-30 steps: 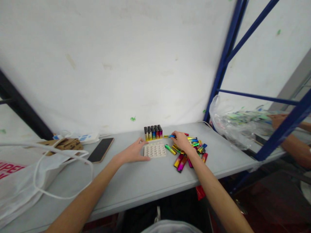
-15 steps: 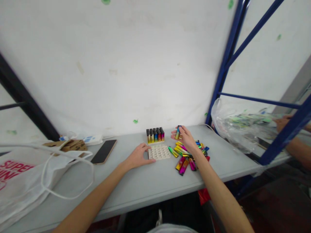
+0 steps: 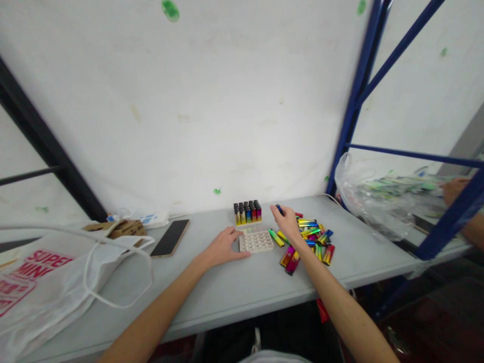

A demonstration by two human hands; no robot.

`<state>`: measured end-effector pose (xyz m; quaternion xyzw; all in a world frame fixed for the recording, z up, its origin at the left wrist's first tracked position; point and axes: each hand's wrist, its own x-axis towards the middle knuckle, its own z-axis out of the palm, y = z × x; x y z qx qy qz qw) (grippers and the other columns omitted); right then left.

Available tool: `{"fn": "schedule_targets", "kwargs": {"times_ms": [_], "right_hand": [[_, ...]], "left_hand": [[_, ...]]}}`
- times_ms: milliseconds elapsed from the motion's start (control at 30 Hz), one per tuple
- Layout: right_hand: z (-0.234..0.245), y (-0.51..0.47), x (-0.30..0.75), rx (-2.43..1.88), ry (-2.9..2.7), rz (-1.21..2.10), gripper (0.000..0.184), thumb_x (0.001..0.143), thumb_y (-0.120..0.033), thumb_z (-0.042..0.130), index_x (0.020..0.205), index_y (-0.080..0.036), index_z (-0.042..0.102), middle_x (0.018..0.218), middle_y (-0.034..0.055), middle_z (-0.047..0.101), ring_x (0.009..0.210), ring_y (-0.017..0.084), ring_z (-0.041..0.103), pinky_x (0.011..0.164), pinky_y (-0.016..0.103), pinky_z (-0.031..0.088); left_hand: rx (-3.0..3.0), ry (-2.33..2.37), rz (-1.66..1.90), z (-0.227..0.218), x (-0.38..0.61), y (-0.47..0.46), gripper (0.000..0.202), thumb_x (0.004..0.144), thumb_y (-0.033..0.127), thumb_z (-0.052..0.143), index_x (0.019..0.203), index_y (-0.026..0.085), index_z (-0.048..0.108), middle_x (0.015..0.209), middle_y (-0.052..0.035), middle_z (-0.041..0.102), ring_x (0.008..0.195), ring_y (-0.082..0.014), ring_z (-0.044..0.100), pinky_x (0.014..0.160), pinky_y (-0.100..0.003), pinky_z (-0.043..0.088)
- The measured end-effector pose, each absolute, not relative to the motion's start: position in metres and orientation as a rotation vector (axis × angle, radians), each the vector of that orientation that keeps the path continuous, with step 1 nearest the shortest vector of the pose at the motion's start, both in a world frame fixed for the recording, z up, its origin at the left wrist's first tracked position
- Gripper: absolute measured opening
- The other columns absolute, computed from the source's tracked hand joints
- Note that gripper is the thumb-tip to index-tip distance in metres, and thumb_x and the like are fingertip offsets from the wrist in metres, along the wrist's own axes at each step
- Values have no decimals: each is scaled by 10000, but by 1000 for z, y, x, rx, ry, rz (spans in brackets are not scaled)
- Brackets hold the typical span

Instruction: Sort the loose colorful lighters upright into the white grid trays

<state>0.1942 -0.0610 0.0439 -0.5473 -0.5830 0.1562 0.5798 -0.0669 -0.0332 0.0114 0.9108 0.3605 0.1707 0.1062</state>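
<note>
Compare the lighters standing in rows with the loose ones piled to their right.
The standing lighters are upright, black caps up; the loose lighters lie flat on the table. The standing lighters form tight, even rows; the loose lighters point every way, some overlapping. Both sets have shiny, rainbow-coloured bodies.

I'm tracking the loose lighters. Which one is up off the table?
The blue-tipped lighter pinched in the right hand; the loose pile lies flat on the table, and the back rows stand upright.

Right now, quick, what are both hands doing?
Left hand: open, flat on the table, touching the white tray.
Right hand: closed, holding a lighter.
</note>
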Motion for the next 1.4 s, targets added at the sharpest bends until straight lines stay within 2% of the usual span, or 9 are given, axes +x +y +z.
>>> {"fn": "schedule_targets", "kwargs": {"times_ms": [167, 367, 600, 767, 900, 1033, 1100, 1267, 1400], "right_hand": [[39, -60, 198, -1353, -1350, 324, 391, 852, -533, 441, 596, -245, 373, 569, -35, 356, 573, 141, 363, 558, 289, 266], [38, -62, 198, -1324, -1379, 367, 474, 881, -626, 437, 608, -240, 402, 554, -37, 393, 571, 144, 390, 574, 286, 293], [36, -64, 187, -1367, -1490, 245, 389, 859, -504, 426, 583, -230, 402, 543, -29, 397, 568, 145, 398, 576, 286, 250], [35, -66, 186, -1358, -1566, 243, 472, 943, -574, 430, 630, -222, 435, 569, -27, 452, 586, 149, 429, 593, 282, 288], [30, -65, 185, -1355, -1651, 260, 452, 993, -598, 450, 776, -211, 535, 668, -16, 564, 652, 168, 513, 646, 276, 361], [23, -63, 185, -1310, -1732, 315, 344, 1041, -511, 434, 1032, -205, 589, 813, 12, 665, 749, 192, 611, 698, 282, 429], [21, -63, 184, -1257, -1807, 386, 324, 1054, -473, 432, 1069, -201, 606, 818, 17, 683, 734, 189, 629, 699, 283, 455], [27, -68, 180, -1129, -1974, 227, 306, 1024, -459, 539, 972, -185, 667, 979, 91, 702, 870, 209, 649, 783, 300, 485], [31, -71, 174, -1179, -2034, 188, 353, 1028, -470, 547, 821, -197, 636, 749, 37, 677, 680, 182, 603, 683, 285, 443]], "left_hand": [[2717, 1026, 516, 12, -67, -34, 661, 819, 665, 740, 1254, 174, 658, 1142, -120, 609, 1118, -339, 617, 1026, -439, 490], [2739, 1040, 493, 12, -67, -33, 655, 808, 643, 763, 1247, 169, 658, 1143, -120, 616, 1119, -333, 624, 1004, -421, 504], [2785, 1048, 502, 11, -67, -33, 634, 815, 643, 759, 1233, 176, 669, 1149, -119, 626, 1109, -320, 635, 987, -404, 513], [2767, 1044, 513, 11, -66, -32, 637, 798, 638, 776, 1229, 183, 666, 1179, -121, 627, 1116, -316, 635, 1011, -410, 506], [2737, 1049, 521, 13, -65, -33, 629, 782, 628, 786, 1209, 181, 670, 1137, -110, 630, 1080, -315, 641, 973, -405, 516], [2701, 1015, 542, 14, -65, -32, 599, 763, 638, 793, 1136, 186, 671, 1065, -84, 635, 998, -293, 642, 901, -383, 514], [2681, 998, 554, 13, -65, -30, 592, 738, 642, 811, 1079, 181, 664, 1011, -69, 636, 953, -284, 636, 864, -376, 507], [2600, 1015, 627, 9, -70, -25, 690, 649, 640, 874, 1112, 183, 645, 1005, -63, 656, 972, -289, 632, 897, -384, 495], [2566, 1047, 653, 6, -74, -21, 686, 605, 646, 893, 1049, 167, 686, 1016, -93, 670, 973, -310, 640, 904, -408, 502]]}}
